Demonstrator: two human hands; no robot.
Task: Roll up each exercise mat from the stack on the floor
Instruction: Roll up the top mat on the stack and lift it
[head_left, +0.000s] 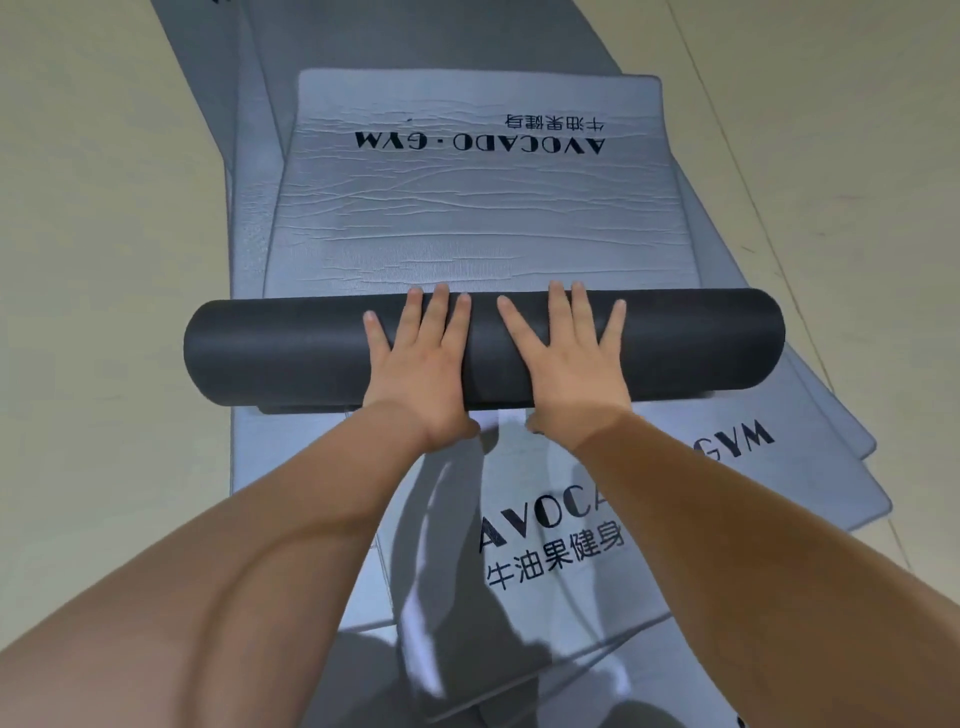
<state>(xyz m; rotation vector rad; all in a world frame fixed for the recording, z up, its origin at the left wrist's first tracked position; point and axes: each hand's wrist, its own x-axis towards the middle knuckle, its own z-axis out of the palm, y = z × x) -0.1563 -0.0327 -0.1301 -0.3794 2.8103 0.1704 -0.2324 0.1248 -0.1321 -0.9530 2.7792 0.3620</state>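
Left hand (421, 364) and right hand (569, 364) flat atop mat roll (270, 353)

Beige floor (104, 182) – grey mats (249, 218) stacked, splayed on it

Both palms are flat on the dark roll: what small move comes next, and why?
Probably push the roll forward with the left hand and right hand: a flat stretch of the top mat, logo included, lies unrolled ahead of it.
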